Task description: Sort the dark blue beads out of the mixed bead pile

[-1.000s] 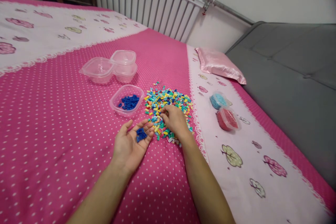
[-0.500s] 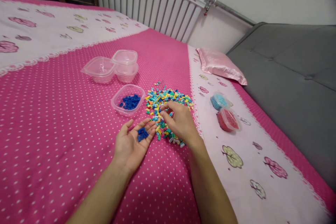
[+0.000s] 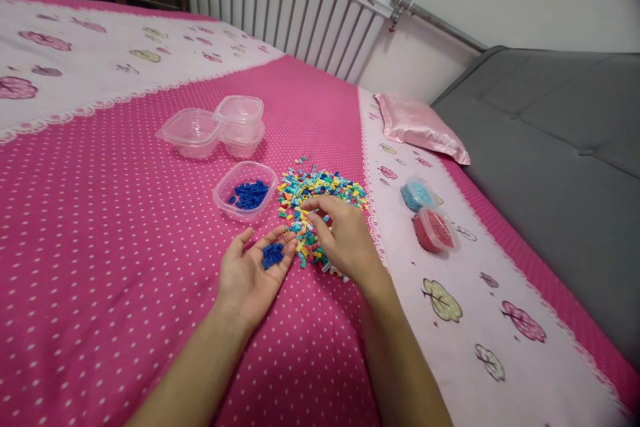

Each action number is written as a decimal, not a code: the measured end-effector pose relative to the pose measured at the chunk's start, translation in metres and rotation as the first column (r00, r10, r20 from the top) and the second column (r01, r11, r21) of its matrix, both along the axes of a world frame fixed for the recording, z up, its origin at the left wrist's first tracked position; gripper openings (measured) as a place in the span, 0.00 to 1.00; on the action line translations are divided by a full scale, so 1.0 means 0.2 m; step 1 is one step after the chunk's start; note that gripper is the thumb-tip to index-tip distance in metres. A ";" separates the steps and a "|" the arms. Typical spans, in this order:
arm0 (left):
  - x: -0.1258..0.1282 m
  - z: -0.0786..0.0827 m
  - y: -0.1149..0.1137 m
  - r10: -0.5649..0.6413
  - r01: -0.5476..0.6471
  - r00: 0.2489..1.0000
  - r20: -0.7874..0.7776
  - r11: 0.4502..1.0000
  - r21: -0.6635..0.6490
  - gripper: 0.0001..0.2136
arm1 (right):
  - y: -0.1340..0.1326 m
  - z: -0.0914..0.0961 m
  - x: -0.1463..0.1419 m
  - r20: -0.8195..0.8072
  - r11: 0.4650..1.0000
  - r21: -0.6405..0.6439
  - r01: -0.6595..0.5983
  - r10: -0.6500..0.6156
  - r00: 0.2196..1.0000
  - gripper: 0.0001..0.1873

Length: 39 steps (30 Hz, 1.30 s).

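Note:
My left hand (image 3: 253, 273) lies palm up on the pink dotted bedspread (image 3: 100, 227), cupping a few dark blue bricks (image 3: 273, 255). My right hand (image 3: 340, 233) rests on a pile of mixed small coloured bricks (image 3: 320, 190), with thumb and forefinger pinched at the pile; what they hold is too small to make out. Just left of the pile sits a clear tub (image 3: 245, 191) with dark blue bricks in it.
Empty clear tubs (image 3: 215, 128) stand stacked farther back. A tub of light blue bricks (image 3: 417, 193) and a tub of red bricks (image 3: 434, 229) sit to the right on the pale border. A pink satin pillow (image 3: 420, 127), a grey sofa (image 3: 550, 167) and a radiator (image 3: 295, 10) lie beyond.
My right hand has lifted slightly off the pile and its fingers have come together in a pinch. The left hand has stayed put with its blue bricks.

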<state>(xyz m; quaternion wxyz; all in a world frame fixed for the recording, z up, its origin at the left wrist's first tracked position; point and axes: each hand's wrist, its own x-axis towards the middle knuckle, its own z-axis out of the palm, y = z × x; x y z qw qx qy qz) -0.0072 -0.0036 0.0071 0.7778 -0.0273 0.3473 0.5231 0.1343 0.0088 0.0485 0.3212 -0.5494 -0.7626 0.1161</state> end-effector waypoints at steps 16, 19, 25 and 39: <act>0.00 0.00 0.00 0.012 -0.012 1.000 0.004 1.000 -0.003 0.14 | 0.15 -0.27 0.00 0.309 0.981 -0.189 -0.053 0.110 0.945 0.24; 0.00 0.00 -0.01 0.008 -0.008 1.000 -0.001 1.000 0.002 0.14 | 0.12 -0.22 0.02 0.323 0.963 -0.263 -0.064 0.150 0.935 0.21; 0.00 0.00 0.00 -0.004 0.004 1.000 -0.020 1.000 0.000 0.14 | 0.07 -0.12 0.08 0.404 0.931 -0.364 0.001 0.157 0.901 0.17; 0.00 0.02 -0.01 0.003 -0.003 1.000 -0.018 1.000 -0.016 0.13 | 0.14 -0.18 0.08 0.332 0.967 -0.102 0.234 -0.189 0.924 0.15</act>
